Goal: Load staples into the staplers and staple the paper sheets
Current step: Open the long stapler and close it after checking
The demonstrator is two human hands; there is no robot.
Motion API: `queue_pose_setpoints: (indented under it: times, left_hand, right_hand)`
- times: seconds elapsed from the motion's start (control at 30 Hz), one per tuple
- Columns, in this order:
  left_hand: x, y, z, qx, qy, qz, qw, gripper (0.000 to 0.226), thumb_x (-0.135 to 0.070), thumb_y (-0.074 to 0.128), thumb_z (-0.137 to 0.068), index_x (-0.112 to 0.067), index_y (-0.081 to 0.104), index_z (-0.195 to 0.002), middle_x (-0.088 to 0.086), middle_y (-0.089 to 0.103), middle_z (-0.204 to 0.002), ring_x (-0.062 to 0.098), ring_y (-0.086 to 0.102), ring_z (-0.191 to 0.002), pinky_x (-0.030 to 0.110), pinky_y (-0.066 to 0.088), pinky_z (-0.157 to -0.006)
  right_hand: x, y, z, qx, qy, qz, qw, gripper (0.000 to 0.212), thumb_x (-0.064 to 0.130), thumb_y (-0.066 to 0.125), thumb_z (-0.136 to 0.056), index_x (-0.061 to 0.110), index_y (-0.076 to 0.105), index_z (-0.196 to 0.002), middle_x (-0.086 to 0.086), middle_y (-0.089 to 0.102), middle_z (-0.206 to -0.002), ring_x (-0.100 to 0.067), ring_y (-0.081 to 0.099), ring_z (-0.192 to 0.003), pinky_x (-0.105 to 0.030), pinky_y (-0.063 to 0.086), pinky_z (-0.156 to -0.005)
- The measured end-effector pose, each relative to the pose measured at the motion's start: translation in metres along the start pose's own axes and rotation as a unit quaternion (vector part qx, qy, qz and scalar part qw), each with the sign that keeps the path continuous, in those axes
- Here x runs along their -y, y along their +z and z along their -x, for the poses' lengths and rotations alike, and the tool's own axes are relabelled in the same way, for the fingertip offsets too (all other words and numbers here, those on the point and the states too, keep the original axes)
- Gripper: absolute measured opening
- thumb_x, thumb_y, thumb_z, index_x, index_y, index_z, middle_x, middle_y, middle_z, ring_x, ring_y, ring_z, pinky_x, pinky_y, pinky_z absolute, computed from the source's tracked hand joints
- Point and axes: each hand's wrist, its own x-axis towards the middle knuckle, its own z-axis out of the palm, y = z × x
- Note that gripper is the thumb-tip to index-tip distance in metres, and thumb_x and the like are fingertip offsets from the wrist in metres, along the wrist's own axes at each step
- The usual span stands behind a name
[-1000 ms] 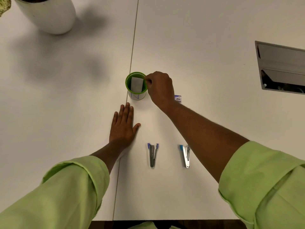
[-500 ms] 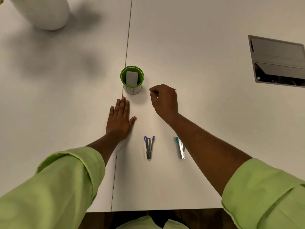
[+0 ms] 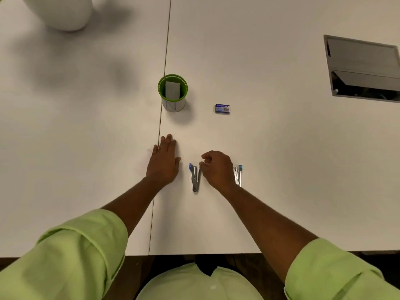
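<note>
Two small metal staplers lie on the white table (image 3: 270, 148), both sprung open in a V. The left stapler (image 3: 195, 178) has blue tips; the right stapler (image 3: 238, 174) is partly hidden behind my right hand (image 3: 216, 169). That hand lies between them with its fingers curled, the fingertips at the left stapler's far right tip; I cannot tell whether they grip it. My left hand (image 3: 163, 163) rests flat on the table, fingers together, left of the staplers. A small blue staple box (image 3: 222, 108) lies farther back. A green cup (image 3: 172, 100) holds folded white paper (image 3: 172, 90).
A white rounded pot (image 3: 62, 11) stands at the far left corner. A recessed metal hatch (image 3: 363, 68) is set into the table at the right. A seam (image 3: 162, 118) runs down the table beside the cup. The table's front edge (image 3: 194, 254) is close to my body.
My right hand has drawn back from the cup's rim to the left stapler, uncovering the staple box. My left hand stays flat on the table.
</note>
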Motion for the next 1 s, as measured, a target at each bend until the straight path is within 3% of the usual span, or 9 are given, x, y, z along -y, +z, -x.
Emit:
queue_pose_setpoints:
  times: [0.17,0.33,0.5,0.8,1.0]
  left_hand:
    - [-0.016,0.018,0.044,-0.038,0.022,0.108,0.993,0.047,-0.018,0.049,-0.103,-0.008,0.043,-0.148,0.007,0.021,-0.167,0.025,0.011,-0.157,0.041,0.013,-0.127]
    - [-0.034,0.029,0.070,-0.073,-0.001,0.246,0.966,0.039,-0.002,0.044,-0.101,-0.006,0.058,-0.137,0.007,0.042,-0.157,0.022,0.028,-0.152,0.036,0.029,-0.123]
    - [-0.034,0.031,0.077,-0.066,0.022,0.273,0.959,0.040,0.007,0.045,-0.096,-0.005,0.065,-0.129,0.009,0.054,-0.144,0.025,0.047,-0.140,0.039,0.038,-0.117]
    - [-0.030,0.031,0.072,-0.008,0.025,0.247,0.969,0.042,0.004,0.044,-0.098,-0.004,0.059,-0.137,0.011,0.056,-0.144,0.024,0.051,-0.136,0.040,0.038,-0.116]
    - [-0.036,0.031,0.073,-0.034,-0.006,0.313,0.949,0.041,0.008,0.047,-0.096,-0.008,0.065,-0.128,0.004,0.066,-0.129,0.018,0.061,-0.119,0.027,0.046,-0.106]
  right_hand:
    - [-0.007,0.018,0.030,0.029,0.024,0.037,0.999,0.050,0.048,0.070,-0.086,0.026,0.053,-0.128,0.002,0.060,-0.116,-0.017,0.063,-0.099,-0.032,0.051,-0.082]
    - [-0.007,0.028,0.041,0.033,0.053,0.050,0.997,0.074,0.054,0.073,-0.081,0.016,0.044,-0.137,-0.003,0.054,-0.131,-0.023,0.059,-0.115,-0.034,0.049,-0.089]
    - [-0.005,0.033,0.045,0.017,0.069,0.043,0.997,0.068,0.052,0.077,-0.079,0.015,0.048,-0.129,-0.001,0.057,-0.123,-0.021,0.061,-0.106,-0.033,0.050,-0.083]
    - [-0.010,0.036,0.044,-0.008,0.062,0.041,0.997,0.042,0.036,0.074,-0.083,0.015,0.058,-0.115,0.001,0.067,-0.104,-0.019,0.064,-0.094,-0.027,0.046,-0.077]
    - [-0.013,0.030,0.043,0.007,0.089,-0.020,0.996,0.033,0.033,0.074,-0.078,0.017,0.065,-0.106,0.006,0.072,-0.090,-0.015,0.068,-0.087,-0.032,0.054,-0.078]
